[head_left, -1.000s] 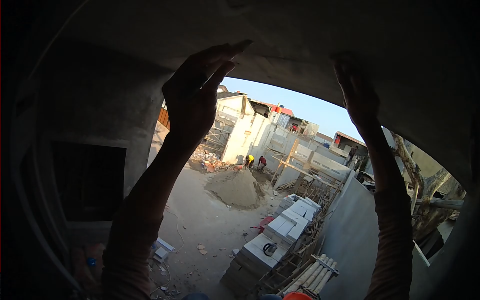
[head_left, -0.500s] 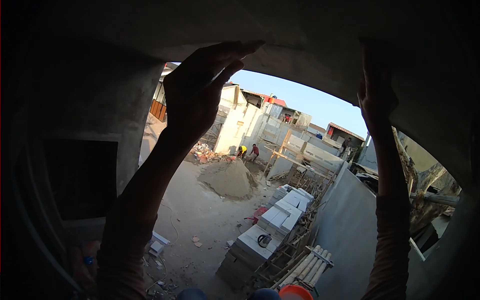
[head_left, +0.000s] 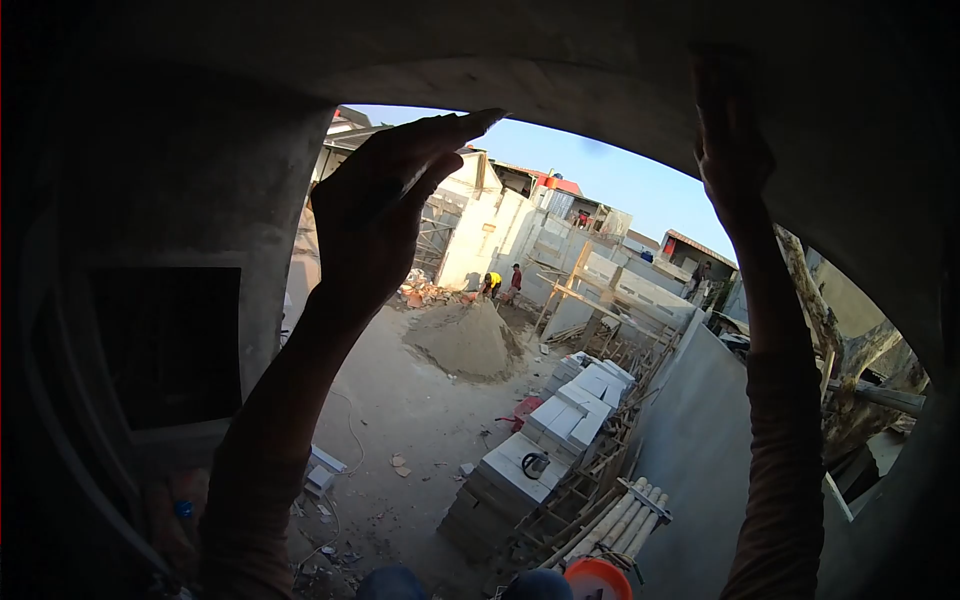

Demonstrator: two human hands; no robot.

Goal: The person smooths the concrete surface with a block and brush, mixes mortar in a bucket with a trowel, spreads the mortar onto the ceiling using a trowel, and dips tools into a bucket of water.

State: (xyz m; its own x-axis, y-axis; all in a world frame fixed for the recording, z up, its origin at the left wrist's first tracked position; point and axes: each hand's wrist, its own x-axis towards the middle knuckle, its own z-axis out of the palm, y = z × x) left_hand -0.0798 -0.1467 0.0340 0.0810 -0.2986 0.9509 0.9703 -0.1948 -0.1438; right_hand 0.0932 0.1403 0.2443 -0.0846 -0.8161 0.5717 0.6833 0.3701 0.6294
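Note:
My left hand (head_left: 375, 205) is raised under the grey concrete overhang (head_left: 560, 85), dark against the light behind it. Its fingers stretch to the right and the thumb stands apart, with nothing visible between them. My right hand (head_left: 735, 150) is held up higher, close to the underside of the overhang. Deep shadow hides most of its fingers, so whether it holds something cannot be made out. An orange bucket (head_left: 597, 580) sits low in view beside my knees (head_left: 535, 585).
Below are stacked pale blocks (head_left: 570, 415) with a dark tool (head_left: 535, 465) on top, bamboo poles (head_left: 635, 515) and a sand pile (head_left: 470, 340). Two people (head_left: 493, 284) work behind the sand. A grey wall (head_left: 690, 430) runs along the right; a dark window opening (head_left: 170, 345) is at left.
My left hand has shifted left and slightly down in view. My right hand has moved up and a little left. The view has tilted slightly, and the yard scene has shifted.

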